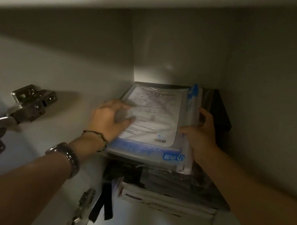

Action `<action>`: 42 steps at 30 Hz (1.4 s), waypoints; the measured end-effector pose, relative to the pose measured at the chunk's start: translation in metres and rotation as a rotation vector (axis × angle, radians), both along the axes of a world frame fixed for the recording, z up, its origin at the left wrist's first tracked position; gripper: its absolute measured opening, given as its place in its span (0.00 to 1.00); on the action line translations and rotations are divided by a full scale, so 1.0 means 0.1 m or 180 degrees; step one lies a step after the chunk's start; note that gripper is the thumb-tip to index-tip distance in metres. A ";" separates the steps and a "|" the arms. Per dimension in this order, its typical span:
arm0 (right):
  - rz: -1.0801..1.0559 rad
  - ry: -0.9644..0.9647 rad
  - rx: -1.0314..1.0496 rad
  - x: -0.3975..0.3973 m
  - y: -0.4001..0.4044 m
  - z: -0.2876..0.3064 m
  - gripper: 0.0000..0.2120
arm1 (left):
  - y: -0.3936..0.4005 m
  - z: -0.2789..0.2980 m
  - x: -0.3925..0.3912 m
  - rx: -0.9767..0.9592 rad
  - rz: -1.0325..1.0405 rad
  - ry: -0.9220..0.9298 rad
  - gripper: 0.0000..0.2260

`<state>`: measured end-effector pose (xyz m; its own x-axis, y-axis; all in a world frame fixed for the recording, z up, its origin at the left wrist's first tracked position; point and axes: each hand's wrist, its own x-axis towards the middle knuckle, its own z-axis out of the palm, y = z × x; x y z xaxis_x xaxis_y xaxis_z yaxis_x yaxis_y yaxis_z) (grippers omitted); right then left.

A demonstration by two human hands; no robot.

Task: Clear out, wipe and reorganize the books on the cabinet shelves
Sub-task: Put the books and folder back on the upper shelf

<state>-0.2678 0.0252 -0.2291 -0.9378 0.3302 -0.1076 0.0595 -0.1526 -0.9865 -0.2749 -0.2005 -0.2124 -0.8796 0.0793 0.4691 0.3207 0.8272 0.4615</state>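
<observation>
A clear plastic document folder [154,120] with a blue zip edge and printed sheets inside lies on top of a stack of books and papers [165,189] inside a dim cabinet. My left hand [108,119] rests on the folder's left side, fingers spread and blurred. My right hand [198,134] grips the folder's right edge, thumb on top and fingers curled round the side. A dark book or box [221,112] sits behind the stack on the right.
The cabinet's left wall carries a metal door hinge [29,103], and a second hinge [85,202] sits lower down. Black straps [103,206] hang from the front of the stack. The cabinet's right wall [265,106] stands close beside the stack.
</observation>
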 end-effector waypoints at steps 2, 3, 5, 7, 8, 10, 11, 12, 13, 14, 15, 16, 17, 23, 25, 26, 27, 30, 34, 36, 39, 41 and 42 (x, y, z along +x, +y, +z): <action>0.0020 0.0041 0.0126 -0.02 0.00 0.00 0.42 | 0.04 -0.07 0.12 -0.0069 -0.0808 0.0185 0.15; 0.0037 0.0061 0.0209 -0.03 0.00 0.00 0.42 | 0.05 -0.12 0.17 -0.0245 -0.1069 0.0247 0.16; 0.0045 0.0073 0.0399 -0.07 0.00 0.01 0.41 | 0.05 -0.24 0.23 -0.0593 -0.1368 0.0205 0.21; -0.0027 0.0067 0.0618 -0.10 0.01 0.02 0.42 | 0.02 -0.34 0.28 -0.0752 -0.1426 0.0082 0.27; -0.0073 0.0056 0.0723 -0.12 0.02 0.02 0.43 | 0.01 -0.38 0.30 -0.0774 -0.1399 0.0075 0.29; -0.0122 0.0009 0.0869 -0.14 0.05 0.02 0.44 | -0.03 -0.41 0.32 -0.0806 -0.1364 0.0100 0.29; -0.0123 -0.0018 0.0913 -0.14 0.06 0.02 0.44 | -0.04 -0.41 0.32 -0.0842 -0.1339 0.0104 0.28; -0.0116 -0.0044 0.0942 -0.15 0.06 0.02 0.43 | -0.05 -0.40 0.32 -0.0878 -0.1311 0.0120 0.26; -0.0111 -0.0075 0.0981 -0.14 0.06 0.03 0.42 | -0.06 -0.40 0.31 -0.0910 -0.1286 0.0173 0.25; -0.0118 -0.0102 0.1064 -0.13 0.06 0.04 0.41 | -0.06 -0.40 0.31 -0.0927 -0.1263 0.0247 0.23; -0.0141 -0.0112 0.1238 -0.11 0.06 0.05 0.39 | -0.05 -0.41 0.31 -0.0934 -0.1248 0.0299 0.22; -0.0181 -0.0094 0.1527 -0.08 0.06 0.05 0.37 | -0.04 -0.41 0.31 -0.0920 -0.1245 0.0323 0.22; -0.0222 -0.0041 0.1897 -0.05 0.07 0.05 0.35 | -0.04 -0.42 0.32 -0.0876 -0.1243 0.0319 0.22; -0.0207 0.1194 0.3529 0.33 0.11 0.04 0.31 | 0.02 -0.38 0.34 -0.0593 -0.1141 0.0186 0.23; 0.0428 0.1383 0.3341 0.48 0.09 0.07 0.33 | 0.05 -0.35 0.36 -0.0480 -0.1120 0.0222 0.22; 0.0805 0.1398 0.3418 0.55 0.08 0.07 0.35 | 0.07 -0.33 0.37 -0.0432 -0.1094 0.0257 0.21; 0.1102 0.1386 0.3657 0.60 0.07 0.05 0.35 | 0.09 -0.32 0.37 -0.0400 -0.1057 0.0292 0.20; 0.1350 0.1390 0.4218 0.60 0.07 -0.02 0.32 | 0.13 -0.31 0.38 -0.0427 -0.0904 0.0392 0.18; 0.1419 0.1354 0.4332 0.50 0.05 0.00 0.26 | 0.18 -0.29 0.41 -0.0338 -0.0672 0.0390 0.18; 0.1458 0.1373 0.4284 0.42 0.05 0.01 0.25 | 0.22 -0.30 0.41 -0.0215 -0.0539 0.0467 0.18; 0.1512 0.1321 0.4239 0.29 0.06 0.04 0.23 | 0.29 -0.35 0.38 -0.0185 -0.0474 0.0653 0.18; 0.1499 0.1340 0.4293 0.20 0.06 0.06 0.23 | 0.30 -0.38 0.36 -0.0152 -0.0451 0.0732 0.18; 0.1429 0.1365 0.4378 0.16 0.05 0.06 0.22 | 0.29 -0.39 0.35 -0.0116 -0.0413 0.0747 0.17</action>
<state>-0.2517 0.0303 -0.2227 -0.8645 -0.3716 0.3384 -0.4725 0.8303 -0.2954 -0.2403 -0.1716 -0.2514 -0.7284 0.2048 0.6538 0.5198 0.7869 0.3326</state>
